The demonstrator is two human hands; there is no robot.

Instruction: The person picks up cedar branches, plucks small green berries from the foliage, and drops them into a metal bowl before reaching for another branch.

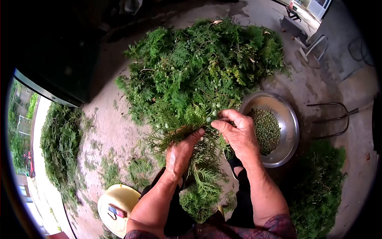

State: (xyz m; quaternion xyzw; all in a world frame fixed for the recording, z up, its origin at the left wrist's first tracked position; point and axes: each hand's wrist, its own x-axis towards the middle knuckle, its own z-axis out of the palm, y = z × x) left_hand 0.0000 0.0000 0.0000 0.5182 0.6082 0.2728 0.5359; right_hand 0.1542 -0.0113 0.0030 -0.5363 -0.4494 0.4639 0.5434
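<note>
My left hand [181,153] is closed around a leafy evergreen sprig [205,169] that looks like cypress or arborvitae. Just to the right, my right hand [238,133] pinches at a small pale green cone [209,119] on the sprig, thumb and forefinger together. More pale cones show among the foliage near my fingers. Beside my right hand stands a steel basin [292,137], partly filled with small green cones [266,129]. Beyond both hands spreads a large heap of cut evergreen branches [199,63].
At the lower left, a yellow stool [111,194] carries a red mobile phone [117,211]. More branches lie in a pile at the left [59,147] and another pile at the lower right [318,187]. A pronged fork head [344,115] rests on the concrete floor beyond the basin.
</note>
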